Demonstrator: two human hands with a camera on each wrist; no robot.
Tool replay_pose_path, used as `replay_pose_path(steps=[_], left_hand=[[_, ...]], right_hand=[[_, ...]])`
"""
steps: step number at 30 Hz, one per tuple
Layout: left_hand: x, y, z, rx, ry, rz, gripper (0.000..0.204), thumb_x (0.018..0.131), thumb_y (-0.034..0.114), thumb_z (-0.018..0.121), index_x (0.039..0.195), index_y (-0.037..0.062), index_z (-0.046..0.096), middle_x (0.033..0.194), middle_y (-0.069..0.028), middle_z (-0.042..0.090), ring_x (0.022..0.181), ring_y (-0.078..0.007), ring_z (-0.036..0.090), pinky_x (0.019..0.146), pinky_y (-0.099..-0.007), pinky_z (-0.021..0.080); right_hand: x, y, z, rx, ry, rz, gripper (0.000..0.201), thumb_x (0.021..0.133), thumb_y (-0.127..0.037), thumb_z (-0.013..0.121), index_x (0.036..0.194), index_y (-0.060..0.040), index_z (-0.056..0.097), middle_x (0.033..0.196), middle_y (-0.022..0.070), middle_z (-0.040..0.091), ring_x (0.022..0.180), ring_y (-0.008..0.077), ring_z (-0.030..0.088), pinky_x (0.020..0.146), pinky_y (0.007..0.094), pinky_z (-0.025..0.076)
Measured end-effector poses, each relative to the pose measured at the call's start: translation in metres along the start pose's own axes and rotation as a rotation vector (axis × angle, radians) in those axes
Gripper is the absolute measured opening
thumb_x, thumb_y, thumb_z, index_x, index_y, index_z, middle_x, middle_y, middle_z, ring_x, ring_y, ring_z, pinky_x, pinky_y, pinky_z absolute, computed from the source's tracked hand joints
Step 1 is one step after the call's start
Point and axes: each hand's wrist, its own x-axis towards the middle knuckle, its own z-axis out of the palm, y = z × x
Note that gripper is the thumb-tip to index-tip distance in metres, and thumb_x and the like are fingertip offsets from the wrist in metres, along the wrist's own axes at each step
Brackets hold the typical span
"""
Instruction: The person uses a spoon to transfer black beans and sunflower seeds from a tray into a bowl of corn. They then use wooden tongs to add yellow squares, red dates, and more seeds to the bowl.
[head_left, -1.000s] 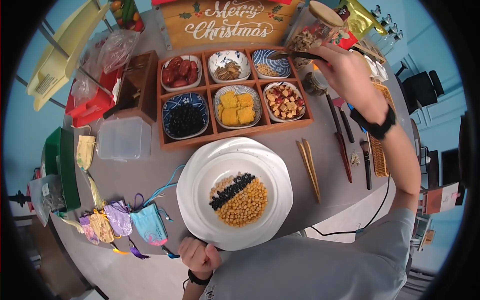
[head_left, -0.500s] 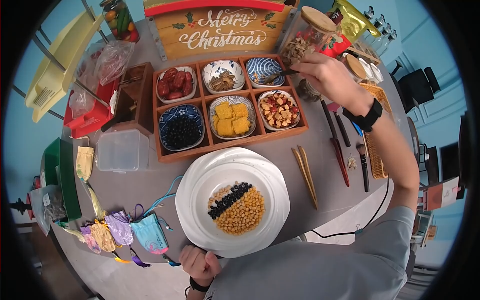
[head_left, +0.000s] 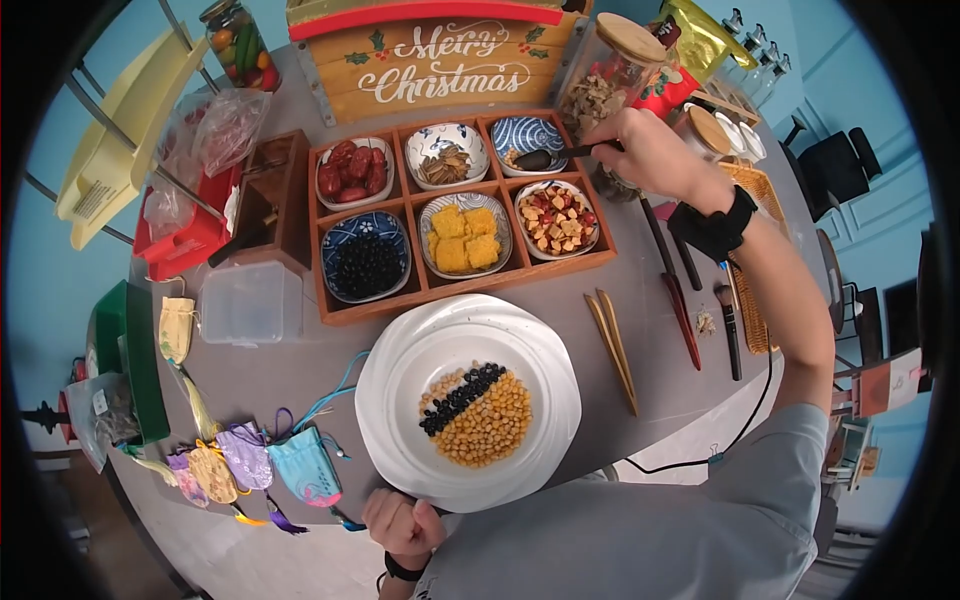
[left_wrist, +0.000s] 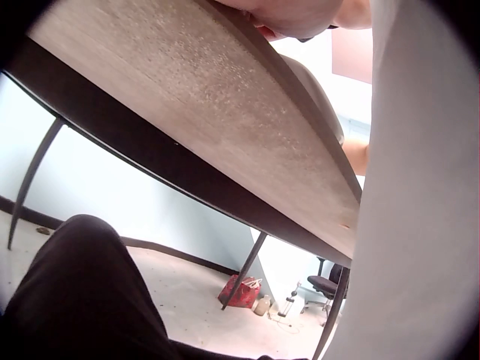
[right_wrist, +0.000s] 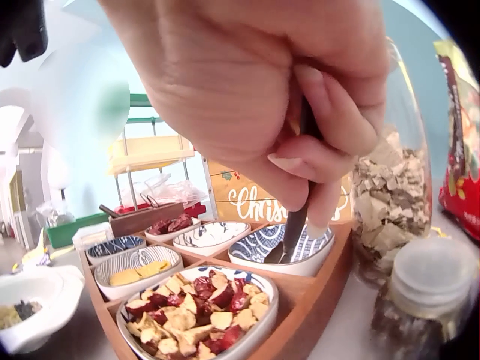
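Observation:
My right hand (head_left: 655, 158) grips the handle of a dark spoon (head_left: 535, 159), whose bowl dips into the blue patterned dish (head_left: 528, 131) at the back right of the wooden divided tray (head_left: 465, 291). In the right wrist view the fingers of the right hand (right_wrist: 300, 112) curl round the handle, above that dish (right_wrist: 300, 264). A few pale beans lie by the spoon. My left hand (head_left: 402, 524) rests loosely curled at the table edge, just below the white bowl (head_left: 390, 400), holding nothing. Yellow, black and pale beans lie in that bowl in diagonal bands.
Other tray dishes hold red dates (head_left: 352, 170), black beans (head_left: 367, 266), yellow squares (head_left: 463, 238) and chopped fruit (head_left: 557, 219). Wooden tweezers (head_left: 612, 350) lie right of the bowl, small pouches (head_left: 303, 467) left. A tall lidded jar (head_left: 612, 75) stands behind the right hand.
My right hand has come down and left from above the back right dish, bringing the spoon into it. The spoon's bowl has then shifted left inside the dish. The left hand has barely moved.

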Motion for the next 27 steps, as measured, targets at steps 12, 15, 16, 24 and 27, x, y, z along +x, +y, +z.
replay_pose_path(steps=[12,15,16,24,27], left_hand=[[0.002,-0.001,0.002,-0.025,0.020,0.018,0.043,0.089,0.007,0.059,0.057,0.0083,0.030,0.052,-0.0053,0.036,0.044,-0.0247,0.035,0.047,-0.0358,0.026],[0.002,0.000,0.001,-0.016,0.018,0.012,0.043,0.088,0.006,0.059,0.056,0.0080,0.030,0.052,-0.0052,0.036,0.044,-0.0244,0.036,0.046,-0.0358,0.026],[0.003,0.000,0.002,-0.017,0.018,0.014,0.042,0.088,0.006,0.059,0.056,0.0079,0.030,0.052,-0.0052,0.036,0.044,-0.0244,0.036,0.046,-0.0358,0.026],[0.004,0.002,0.001,-0.008,0.013,0.007,0.042,0.088,0.006,0.059,0.056,0.0076,0.032,0.052,-0.0055,0.037,0.044,-0.0246,0.036,0.046,-0.0362,0.026],[0.003,0.001,0.002,-0.029,0.013,0.012,0.043,0.088,0.005,0.060,0.056,0.0075,0.031,0.053,-0.0055,0.037,0.045,-0.0245,0.037,0.046,-0.0363,0.026]], right_hand=[[0.004,0.027,0.023,0.602,-0.163,0.422,0.021,0.093,-0.011,0.065,0.104,0.0037,0.075,0.074,-0.0005,0.068,0.057,0.0028,0.049,0.049,0.0245,0.036],[0.002,0.021,0.025,0.665,-0.119,0.470,0.019,0.091,-0.010,0.064,0.093,0.0070,0.074,0.076,0.0033,0.069,0.070,0.0097,0.057,0.066,0.0285,0.046],[0.001,0.023,0.027,0.674,-0.104,0.454,0.019,0.091,-0.010,0.064,0.093,0.0070,0.074,0.076,0.0032,0.069,0.069,0.0095,0.057,0.065,0.0281,0.046],[-0.015,0.036,0.026,0.773,-0.073,0.468,0.020,0.097,-0.012,0.064,0.108,0.0019,0.073,0.077,-0.0026,0.067,0.059,0.0017,0.048,0.049,0.0207,0.032],[-0.027,0.021,0.008,0.715,-0.034,0.456,0.020,0.097,-0.013,0.064,0.109,0.0012,0.072,0.077,-0.0022,0.067,0.057,0.0007,0.046,0.048,0.0190,0.031]])
